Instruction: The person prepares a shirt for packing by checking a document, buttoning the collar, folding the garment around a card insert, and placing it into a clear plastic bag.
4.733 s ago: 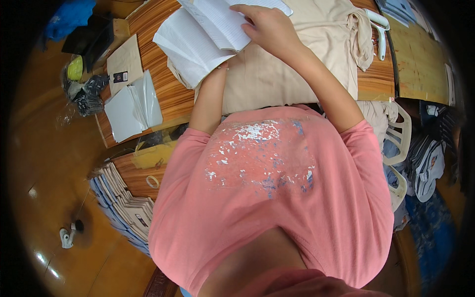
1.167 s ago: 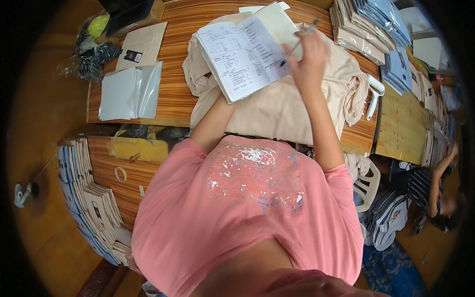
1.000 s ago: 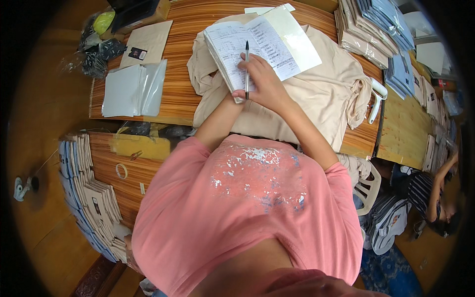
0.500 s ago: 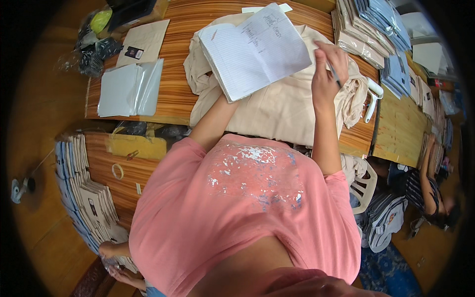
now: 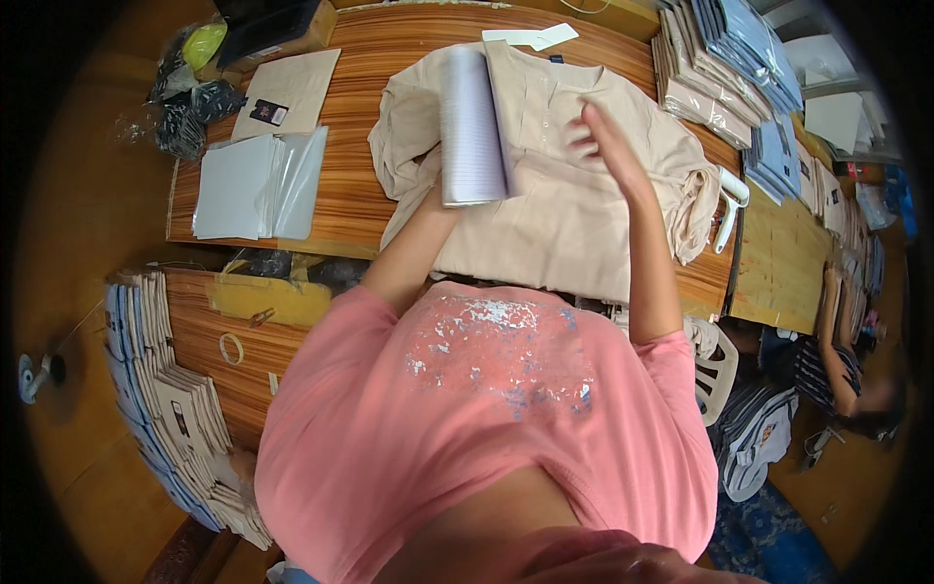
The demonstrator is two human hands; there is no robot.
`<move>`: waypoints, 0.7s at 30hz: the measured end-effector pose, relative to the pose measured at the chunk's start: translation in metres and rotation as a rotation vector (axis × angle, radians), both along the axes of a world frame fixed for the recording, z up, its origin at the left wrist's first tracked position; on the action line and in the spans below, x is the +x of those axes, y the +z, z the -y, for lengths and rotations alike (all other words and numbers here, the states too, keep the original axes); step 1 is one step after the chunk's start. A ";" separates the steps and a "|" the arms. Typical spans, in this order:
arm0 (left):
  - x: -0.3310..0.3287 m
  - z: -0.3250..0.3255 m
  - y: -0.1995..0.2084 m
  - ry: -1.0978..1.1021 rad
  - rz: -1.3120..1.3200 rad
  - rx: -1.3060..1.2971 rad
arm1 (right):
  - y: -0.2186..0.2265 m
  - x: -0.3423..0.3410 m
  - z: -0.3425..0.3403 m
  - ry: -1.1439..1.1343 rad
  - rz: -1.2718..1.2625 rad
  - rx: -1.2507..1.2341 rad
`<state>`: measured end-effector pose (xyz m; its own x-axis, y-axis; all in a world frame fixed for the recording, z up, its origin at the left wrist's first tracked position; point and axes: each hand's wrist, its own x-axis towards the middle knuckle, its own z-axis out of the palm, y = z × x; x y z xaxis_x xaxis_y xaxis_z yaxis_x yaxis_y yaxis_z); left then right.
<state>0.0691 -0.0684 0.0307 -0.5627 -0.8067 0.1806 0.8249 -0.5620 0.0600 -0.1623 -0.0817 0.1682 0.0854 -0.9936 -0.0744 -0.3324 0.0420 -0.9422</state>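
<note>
Gripping a rolled white paper pad (image 5: 472,127) from below with the left hand (image 5: 438,195), right hand (image 5: 603,146) open, fingers spread, blurred, above the beige garment (image 5: 574,214) spread on the wooden table (image 5: 350,146).

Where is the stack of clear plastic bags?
In the head view, the stack of clear plastic bags lies on the wooden table, on the person's left, beside the beige garment.

Beige garment (image 5: 574,204); white notebook (image 5: 472,127); striped wood table (image 5: 360,117); pink shirt (image 5: 486,419).
</note>
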 end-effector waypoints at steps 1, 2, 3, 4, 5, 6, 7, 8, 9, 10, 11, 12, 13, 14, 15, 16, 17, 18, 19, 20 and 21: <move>0.008 0.004 -0.014 -0.011 0.203 -0.229 | 0.007 0.014 -0.016 0.096 0.196 0.234; -0.012 0.001 0.043 0.159 1.014 0.267 | 0.010 0.021 -0.031 0.160 0.388 0.471; -0.012 -0.001 0.044 0.211 1.007 0.223 | 0.010 0.037 -0.040 0.204 0.304 0.363; -0.009 0.000 0.042 0.260 1.004 0.177 | 0.001 0.053 -0.047 0.244 0.224 0.254; -0.002 -0.001 0.046 0.251 1.004 0.123 | -0.009 0.064 -0.048 0.287 0.148 0.140; 0.001 0.000 0.045 0.365 1.147 0.062 | -0.018 0.070 -0.044 0.263 0.116 0.101; 0.003 0.004 0.042 0.483 1.289 0.002 | -0.027 0.077 -0.039 0.241 0.086 0.061; 0.004 0.010 0.045 0.594 1.427 -0.072 | -0.038 0.082 -0.033 0.205 0.056 0.015; 0.014 0.013 0.047 0.797 2.040 -0.454 | -0.052 0.089 -0.026 0.135 0.103 -0.074; 0.025 0.013 0.057 0.730 1.883 -0.447 | -0.045 0.099 -0.022 0.160 0.042 0.028; 0.036 0.016 0.076 0.667 1.720 -0.443 | -0.028 0.112 -0.018 0.182 -0.024 0.126; 0.044 0.018 0.099 0.593 1.554 -0.441 | -0.009 0.127 -0.015 0.195 -0.092 0.229; 0.051 0.016 0.127 0.444 1.325 -0.300 | 0.010 0.150 -0.016 0.245 -0.333 0.082; 0.058 0.025 0.135 0.438 1.467 -0.334 | 0.010 0.168 -0.015 0.266 -0.288 -0.004; 0.069 0.039 0.140 0.429 1.614 -0.367 | 0.009 0.181 -0.013 0.287 -0.239 -0.090; 0.077 0.054 0.144 0.398 1.751 -0.412 | 0.006 0.188 -0.004 0.296 -0.177 -0.230; 0.088 0.069 0.158 0.420 1.828 -0.371 | 0.001 0.195 0.013 0.306 -0.106 -0.371; 0.098 0.088 0.169 0.443 1.899 -0.335 | -0.001 0.198 0.025 0.311 -0.043 -0.515; 0.110 0.107 0.169 0.525 1.980 -0.461 | 0.008 0.196 0.029 0.365 -0.107 -0.499; 0.123 0.126 0.166 0.614 2.055 -0.584 | 0.025 0.191 0.030 0.423 -0.173 -0.482; 0.131 0.142 0.161 0.840 2.194 -0.904 | 0.035 0.184 0.026 0.473 -0.242 -0.454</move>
<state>0.1998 -0.2106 0.1916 -0.1060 -0.9416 0.3196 -0.7295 0.2921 0.6185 0.0215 -0.1074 0.2034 0.5497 -0.7911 0.2684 -0.4203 -0.5396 -0.7295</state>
